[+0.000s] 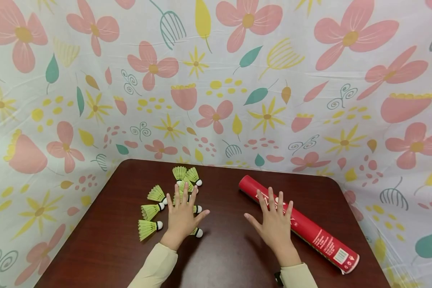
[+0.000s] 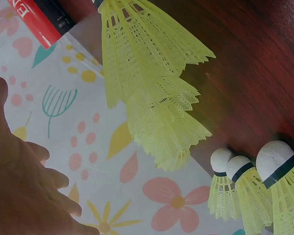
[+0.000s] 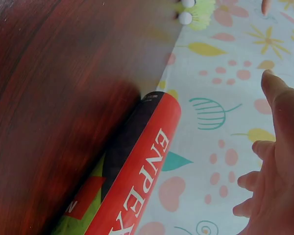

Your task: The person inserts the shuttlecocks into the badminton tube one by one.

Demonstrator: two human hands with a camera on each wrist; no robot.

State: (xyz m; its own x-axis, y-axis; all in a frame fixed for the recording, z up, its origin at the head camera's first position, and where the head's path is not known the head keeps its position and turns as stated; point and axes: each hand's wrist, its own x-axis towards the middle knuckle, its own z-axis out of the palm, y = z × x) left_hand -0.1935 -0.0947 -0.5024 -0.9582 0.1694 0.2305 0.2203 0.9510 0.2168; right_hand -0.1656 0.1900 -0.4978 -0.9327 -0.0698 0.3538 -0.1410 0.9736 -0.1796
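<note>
My left hand (image 1: pixel 181 220) is held with fingers spread and straight, nothing in its grasp. In the head view it overlaps part of a group of yellow-green shuttlecocks (image 1: pixel 147 229) with white heads and black bands. Some of them are partly hidden behind the fingers. On the other side, my right hand (image 1: pixel 276 232) is likewise spread and holds nothing. It overlaps a red shuttlecock tube (image 1: pixel 318 236) lying slantwise on the table. The right wrist view shows white lettering on the tube (image 3: pixel 144 166), with the hand (image 3: pixel 279 161) apart from it.
The dark brown wooden table (image 1: pixel 219 256) has rounded far corners. A white cloth (image 1: pixel 216 80) printed with pink, yellow and teal flowers and leaves hangs behind it and along both sides. A black band (image 1: pixel 279 279) shows at the right sleeve's cuff.
</note>
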